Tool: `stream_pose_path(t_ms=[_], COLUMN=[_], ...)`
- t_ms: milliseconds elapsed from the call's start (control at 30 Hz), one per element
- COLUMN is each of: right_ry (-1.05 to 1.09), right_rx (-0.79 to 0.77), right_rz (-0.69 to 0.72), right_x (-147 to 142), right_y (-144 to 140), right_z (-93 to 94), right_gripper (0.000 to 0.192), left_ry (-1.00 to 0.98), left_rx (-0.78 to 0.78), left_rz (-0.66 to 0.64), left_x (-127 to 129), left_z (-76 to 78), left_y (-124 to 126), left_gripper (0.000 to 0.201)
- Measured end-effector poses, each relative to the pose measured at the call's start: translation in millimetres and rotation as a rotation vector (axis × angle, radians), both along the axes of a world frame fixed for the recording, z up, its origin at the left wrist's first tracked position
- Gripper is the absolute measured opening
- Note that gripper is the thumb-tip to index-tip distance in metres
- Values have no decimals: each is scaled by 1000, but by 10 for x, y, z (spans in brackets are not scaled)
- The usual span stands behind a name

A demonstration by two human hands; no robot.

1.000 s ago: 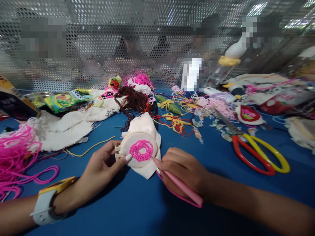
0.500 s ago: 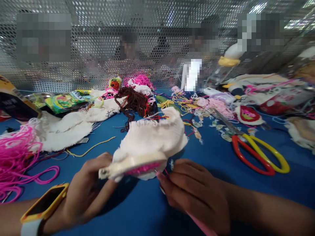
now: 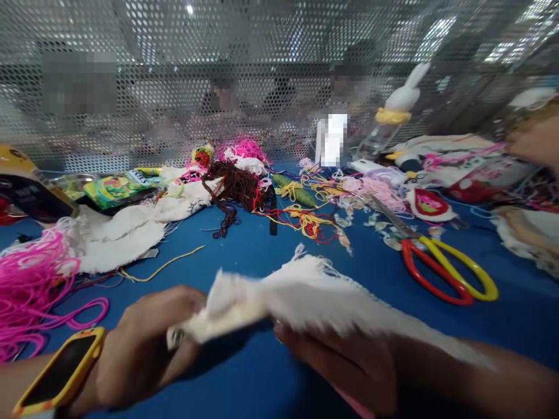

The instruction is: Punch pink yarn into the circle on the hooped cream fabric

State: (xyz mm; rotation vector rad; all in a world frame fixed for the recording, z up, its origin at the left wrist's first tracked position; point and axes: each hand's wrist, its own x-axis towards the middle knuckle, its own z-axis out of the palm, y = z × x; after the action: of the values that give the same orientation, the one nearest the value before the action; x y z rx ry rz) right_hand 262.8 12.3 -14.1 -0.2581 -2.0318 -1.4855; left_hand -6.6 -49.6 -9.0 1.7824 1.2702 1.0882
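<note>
My left hand (image 3: 148, 343) grips the end of a wooden embroidery hoop (image 3: 236, 323), fingers closed round it near the small metal screw. White cloth (image 3: 323, 291) with frayed edges is stretched in the hoop, which tilts almost edge-on, and the loose cloth spreads right over my right hand (image 3: 349, 355) and forearm. That hand sits under the cloth with its fingers closed together. A pink handle (image 3: 351, 401), seemingly a punch needle's, shows below the palm; its tip is hidden. The hoop's stitched face is out of sight.
Red-and-yellow-handled scissors (image 3: 441, 267) lie at right. Pink cord (image 3: 35, 291) heaps at left near white fabric (image 3: 113, 233). Brown yarn (image 3: 231, 186), a green yarn bundle (image 3: 294, 189) and a snack bag (image 3: 117, 189) lie further back, before a perforated metal screen (image 3: 174, 99). Someone's arm (image 3: 537, 139) shows far right.
The hoop has tipped and lowered, hiding its pink stitched underside. The loose cloth has swung right and down over my right hand and forearm. My left hand still grips the hoop.
</note>
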Motion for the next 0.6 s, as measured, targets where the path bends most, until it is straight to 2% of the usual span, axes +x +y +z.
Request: stream_pose_path(t_ms=[33,100,167,200,267,433,533,600], right_ry=[16,119,238,281,304,345,361,362], right_rx=[-125,-581,-1027,-1174,-1291,-1436,-1501,-1511], right_rz=[53,235,415,472,505,486,436,434], right_x=[-22,-63,-96,-109,-126,-127,-118,-118], right_y=[7,23,42,52,69,103,123,132], right_z=[4,-13,-60,-91,-156,-266,-290,-293], right_gripper=[25,13,9,13,18,19,16,15], left_ry=[19,88,64,35,-21,-47,-57,-49], left_rx=[38,102,28,-20,-106,-215,-226,-205], left_rz=[-16,71,23,-8,-61,-186,-259,-270], left_x=[29,108,189,220,252,235,243,257], left_z=[23,60,72,65,33,-37,-44,-52], left_y=[86,278,446,508,581,559,513,496], left_gripper=[31,27,18,19,22,27,39,38])
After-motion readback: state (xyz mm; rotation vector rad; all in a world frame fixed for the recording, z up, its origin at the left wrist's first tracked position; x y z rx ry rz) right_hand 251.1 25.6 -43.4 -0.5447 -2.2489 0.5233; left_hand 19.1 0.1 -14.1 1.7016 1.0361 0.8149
